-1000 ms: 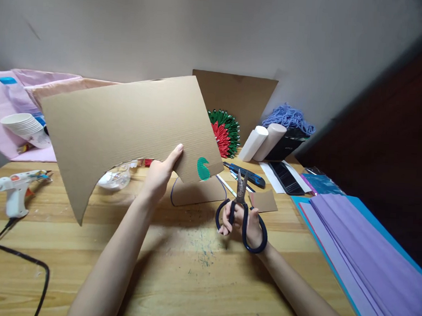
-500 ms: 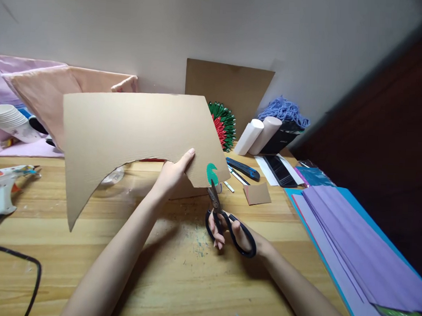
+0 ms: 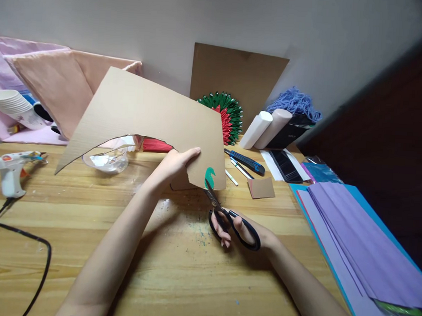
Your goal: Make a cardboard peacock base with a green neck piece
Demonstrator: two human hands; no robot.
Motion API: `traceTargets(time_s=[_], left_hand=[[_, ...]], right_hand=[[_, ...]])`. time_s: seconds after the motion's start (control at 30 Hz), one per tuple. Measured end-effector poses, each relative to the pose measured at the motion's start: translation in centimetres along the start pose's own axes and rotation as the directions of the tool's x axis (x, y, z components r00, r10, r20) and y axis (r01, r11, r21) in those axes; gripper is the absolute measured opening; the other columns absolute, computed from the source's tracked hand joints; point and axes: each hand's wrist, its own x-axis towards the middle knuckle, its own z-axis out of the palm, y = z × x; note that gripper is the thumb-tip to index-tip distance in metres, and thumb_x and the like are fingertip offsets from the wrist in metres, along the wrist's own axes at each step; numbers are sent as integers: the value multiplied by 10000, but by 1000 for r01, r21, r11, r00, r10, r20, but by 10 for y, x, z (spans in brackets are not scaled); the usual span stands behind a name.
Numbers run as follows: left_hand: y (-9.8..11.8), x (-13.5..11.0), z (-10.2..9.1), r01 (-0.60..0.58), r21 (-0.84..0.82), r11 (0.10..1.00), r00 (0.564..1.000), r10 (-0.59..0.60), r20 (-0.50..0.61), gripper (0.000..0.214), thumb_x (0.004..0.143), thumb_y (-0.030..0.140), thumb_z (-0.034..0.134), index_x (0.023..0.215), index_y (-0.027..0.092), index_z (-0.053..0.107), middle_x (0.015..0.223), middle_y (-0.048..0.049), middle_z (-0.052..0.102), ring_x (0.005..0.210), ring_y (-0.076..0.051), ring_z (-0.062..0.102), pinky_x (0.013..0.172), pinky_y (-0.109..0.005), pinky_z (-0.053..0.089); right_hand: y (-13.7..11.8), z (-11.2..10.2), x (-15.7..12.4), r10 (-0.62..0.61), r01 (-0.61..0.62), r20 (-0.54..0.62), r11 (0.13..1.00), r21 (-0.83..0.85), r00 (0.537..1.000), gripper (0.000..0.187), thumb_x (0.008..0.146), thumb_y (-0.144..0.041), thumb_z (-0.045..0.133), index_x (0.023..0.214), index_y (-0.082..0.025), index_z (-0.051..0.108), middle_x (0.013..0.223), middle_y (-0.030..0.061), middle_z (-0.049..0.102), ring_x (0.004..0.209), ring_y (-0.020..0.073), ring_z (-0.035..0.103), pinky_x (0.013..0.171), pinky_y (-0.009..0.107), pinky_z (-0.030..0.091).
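Cardboard's shift: since half a second ago the cardboard sheet [image 3: 146, 108] has turned clockwise; its top edge, nearly level then, slopes down to the right, and its left tip has swung upward.
Scissors' shift: a second ago the scissors [image 3: 214, 203] stood clear of the sheet; they are at its lower edge, as half a second ago.
Left grip: the left hand [image 3: 174, 167] clasps the sheet beside the arched cutout, thumb on the near face, fingers hidden behind.
Right grip: the right hand [image 3: 244, 231] grasps the scissors by their loops.
Scissors' aim: blades toward the upper left, long axis slanting from lower right; the tip meets the green patch [image 3: 210, 176]. Whether the blades straddle the edge, I cannot tell.
Sheet's lie: raised, centre-left of the frame, its long axis running from the pointed lower-left end toward the right.
Surfaces: flat, matt brown card, faintly ribbed; dark metal blades, smooth black loops.
Under the arch: a clear round bowl [image 3: 106, 163] and red strips [image 3: 157, 145].
Left of frame: a white glue gun [image 3: 12, 169] on the wood-grained tabletop [image 3: 174, 284].
Right of frame: layered purple sheets [image 3: 356, 238].
Upper centre: a spiky red-and-green rosette [image 3: 229, 121].
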Motion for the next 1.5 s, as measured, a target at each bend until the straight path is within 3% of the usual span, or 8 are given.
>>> traceTargets(time_s=[0.47, 0.7, 0.93, 1.17, 1.37, 1.5], left_hand=[[-3, 2, -1, 39, 8, 999, 994, -40, 97, 390, 647, 340, 665, 986, 145, 663, 1168, -125, 627, 1098, -284, 568, 983, -432, 404], [-1, -2, 3, 53, -28, 998, 993, -50, 104, 381, 663, 288, 645, 1019, 151, 638, 1153, -118, 636, 1080, -265, 579, 964, -403, 418], [0, -1, 5, 26, -64, 998, 997, -21, 76, 364, 646, 239, 655, 1004, 175, 646, 1093, -97, 668, 1038, -252, 602, 935, -373, 440], [-1, 1, 6, 40, -174, 984, 996, -26, 84, 359, 660, 274, 644, 985, 120, 647, 1039, -124, 683, 1038, -260, 603, 930, -384, 446], [3, -1, 13, -42, -222, 974, 999, 40, -14, 335, 662, 262, 645, 971, 134, 662, 1068, -99, 678, 1043, -249, 604, 947, -369, 443], [4, -2, 15, -37, -218, 975, 999, 29, -41, 291, 664, 286, 655, 904, 124, 679, 1044, -98, 688, 1011, -252, 619, 928, -364, 464]], right_hand=[[-5, 5, -1, 93, -93, -19, 995, -25, 996, 727, 635, -847, 286, 838, -165, 429, 581, -65, 376, 470, 78, 406, 483, 238, 423], [-6, 5, 1, 107, -107, -18, 994, -26, 994, 680, 628, -834, 369, 791, -175, 422, 568, -77, 332, 471, 65, 313, 456, 219, 414], [-5, 6, 3, 127, -127, -44, 992, -7, 991, 645, 613, -815, 444, 751, -186, 405, 557, -85, 315, 455, 55, 290, 418, 193, 380], [-6, 7, 6, 133, -127, -113, 990, 58, 985, 637, 578, -804, 509, 705, -195, 376, 529, -93, 307, 433, 44, 283, 398, 177, 364], [-3, 7, 6, 103, -92, -157, 993, 79, 982, 620, 573, -785, 545, 694, -202, 370, 502, -98, 330, 392, 42, 283, 374, 187, 376], [-3, 8, 5, 118, -105, -168, 991, 82, 979, 638, 551, -797, 548, 693, -204, 363, 494, -100, 339, 383, 41, 287, 370, 184, 365]])
